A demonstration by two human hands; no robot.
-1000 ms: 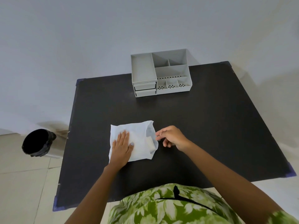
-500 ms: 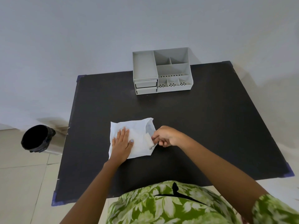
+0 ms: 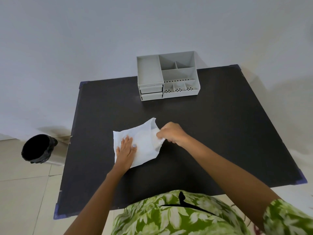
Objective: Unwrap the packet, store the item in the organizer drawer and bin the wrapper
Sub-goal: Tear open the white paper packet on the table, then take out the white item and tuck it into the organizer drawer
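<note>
- My left hand (image 3: 126, 150) presses flat, fingers spread, on the white packet (image 3: 144, 143) lying mid-table (image 3: 220, 133).
- My right hand (image 3: 171, 134) pinches the packet's open right edge, lifting it.
- The grey organizer (image 3: 167, 77) stands at the far edge; a black bin (image 3: 38, 148) sits on the floor, left.

A single head-worn wide-angle camera is looking forward and steeply down from above the table (image 3: 220, 133), sitting close over the person's arms and facing the wall (image 3: 101, 39) behind its far edge.
</note>
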